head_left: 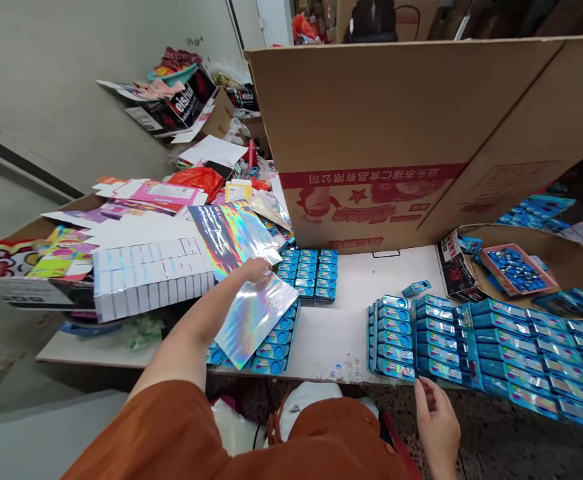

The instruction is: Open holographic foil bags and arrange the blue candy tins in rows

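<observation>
My left hand (257,272) is closed on a shiny holographic sheet (251,323), which hangs partly over small blue boxes (275,350) near the table's front edge. Another holographic piece (236,233) spreads behind that hand; whether the two are joined, I cannot tell. Beside the front edge on the right, my right hand (437,423) has loosely bent fingers apart, with nothing visible in them. Just beyond its fingertips stand stacked rows of blue boxes (394,340). One single blue box (416,288) lies behind these rows.
A tall cardboard carton (371,107) stands at the back of the white table (321,340). On the left are a block of white boxes (154,277) and a heaped carton (46,293). At right, an open carton (501,233) holds a pink tray (546,283) of small blue pieces.
</observation>
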A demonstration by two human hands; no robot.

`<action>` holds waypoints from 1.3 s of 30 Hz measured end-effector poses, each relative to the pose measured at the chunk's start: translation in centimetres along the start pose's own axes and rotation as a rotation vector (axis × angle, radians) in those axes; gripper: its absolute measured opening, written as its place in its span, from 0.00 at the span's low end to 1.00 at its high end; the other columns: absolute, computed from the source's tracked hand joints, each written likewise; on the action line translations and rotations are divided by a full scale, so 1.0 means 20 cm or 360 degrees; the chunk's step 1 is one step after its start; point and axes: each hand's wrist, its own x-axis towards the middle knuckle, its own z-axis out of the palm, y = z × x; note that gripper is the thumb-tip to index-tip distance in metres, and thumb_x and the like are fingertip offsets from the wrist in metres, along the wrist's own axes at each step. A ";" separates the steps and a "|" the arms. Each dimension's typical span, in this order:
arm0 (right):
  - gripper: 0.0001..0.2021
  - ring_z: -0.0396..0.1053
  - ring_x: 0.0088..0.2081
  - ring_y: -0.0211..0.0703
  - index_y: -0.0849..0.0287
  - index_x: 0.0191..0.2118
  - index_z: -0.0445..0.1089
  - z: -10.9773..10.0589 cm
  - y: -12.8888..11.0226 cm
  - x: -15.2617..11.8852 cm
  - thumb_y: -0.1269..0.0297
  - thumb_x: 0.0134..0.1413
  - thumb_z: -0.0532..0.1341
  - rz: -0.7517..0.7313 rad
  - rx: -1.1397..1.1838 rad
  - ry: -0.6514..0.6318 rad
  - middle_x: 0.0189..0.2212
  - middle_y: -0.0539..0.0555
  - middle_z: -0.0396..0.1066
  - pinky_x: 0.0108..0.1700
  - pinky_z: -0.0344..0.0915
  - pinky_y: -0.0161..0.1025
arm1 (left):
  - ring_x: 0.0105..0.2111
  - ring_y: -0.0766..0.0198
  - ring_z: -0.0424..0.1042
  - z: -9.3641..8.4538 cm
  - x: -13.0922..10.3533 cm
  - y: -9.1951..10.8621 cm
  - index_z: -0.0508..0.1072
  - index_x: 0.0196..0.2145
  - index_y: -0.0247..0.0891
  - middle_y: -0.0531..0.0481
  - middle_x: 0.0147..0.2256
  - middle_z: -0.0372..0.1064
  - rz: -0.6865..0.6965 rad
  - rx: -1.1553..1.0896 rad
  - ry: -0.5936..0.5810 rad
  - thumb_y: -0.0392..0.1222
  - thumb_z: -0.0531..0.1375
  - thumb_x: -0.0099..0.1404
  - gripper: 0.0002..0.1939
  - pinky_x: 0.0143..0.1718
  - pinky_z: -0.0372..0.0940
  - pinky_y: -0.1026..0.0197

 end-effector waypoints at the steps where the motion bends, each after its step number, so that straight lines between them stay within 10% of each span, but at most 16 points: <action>1: 0.25 0.71 0.32 0.51 0.55 0.38 0.71 0.01 -0.01 -0.01 0.39 0.52 0.51 -0.0005 -0.0001 0.0002 0.34 0.57 0.74 0.34 0.65 0.43 | 0.40 0.50 0.69 0.00 0.01 -0.01 0.71 0.23 0.41 0.46 0.28 0.70 0.0004 0.0008 -0.0014 0.46 0.63 0.42 0.09 0.46 0.58 0.53; 13: 0.20 0.70 0.41 0.52 0.56 0.37 0.71 0.20 -0.26 0.03 0.45 0.57 0.51 -0.0425 0.0140 -0.0137 0.40 0.59 0.73 0.43 0.65 0.46 | 0.30 0.60 0.67 -0.18 -0.21 0.04 0.69 0.24 0.44 0.52 0.26 0.69 0.0261 -0.0071 -0.0016 0.51 0.60 0.51 0.09 0.50 0.56 0.57; 27: 0.18 0.67 0.50 0.49 0.55 0.50 0.68 -0.14 -1.12 0.07 0.55 0.54 0.62 -0.1425 0.0275 0.0038 0.47 0.57 0.72 0.54 0.61 0.48 | 0.33 0.58 0.68 -0.32 -0.72 0.91 0.74 0.29 0.43 0.50 0.28 0.70 0.0760 -0.0765 0.0338 0.46 0.64 0.55 0.05 0.49 0.61 0.53; 33: 0.10 0.70 0.39 0.44 0.56 0.40 0.72 -0.16 -1.12 0.10 0.58 0.55 0.63 -0.1393 0.0219 -0.0236 0.35 0.53 0.76 0.47 0.62 0.43 | 0.29 0.63 0.67 -0.25 -0.72 1.01 0.72 0.31 0.41 0.50 0.28 0.69 0.0709 -0.0981 0.0236 0.48 0.61 0.60 0.09 0.30 0.62 0.64; 39: 0.22 0.64 0.52 0.51 0.55 0.50 0.66 -0.22 -1.00 0.12 0.56 0.49 0.66 -0.0929 0.0517 0.0224 0.48 0.57 0.68 0.55 0.60 0.50 | 0.22 0.71 0.60 -0.24 -0.74 1.03 0.65 0.32 0.38 0.55 0.25 0.62 0.0463 -0.1548 -0.0013 0.50 0.61 0.60 0.13 0.22 0.54 0.70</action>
